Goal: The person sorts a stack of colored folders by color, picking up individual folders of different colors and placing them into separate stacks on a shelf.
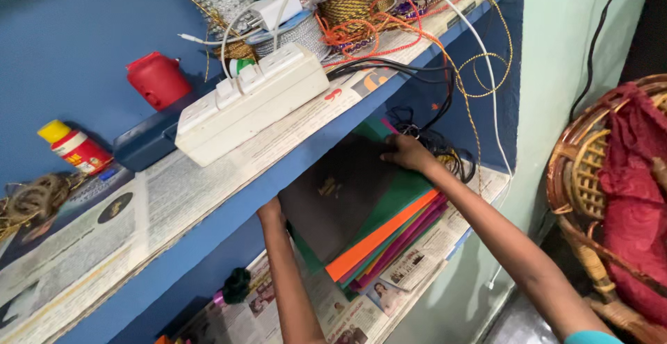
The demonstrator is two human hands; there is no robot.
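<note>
Two bare hands reach into a blue shelf unit for a stack of coloured paper sheets (389, 236) on the lower shelf.

Left hand (271, 212) sits at the stack's near-left edge, under the upper shelf's front lip; its fingers are hidden, so its grip cannot be told. Right hand (406, 153) lies flat, fingers pressed together, on the dark top sheet (337, 191), just beside a tangle of black cable (445, 149). Judged risk: the fanned sheets could slide apart, or snag that cable.
</note>
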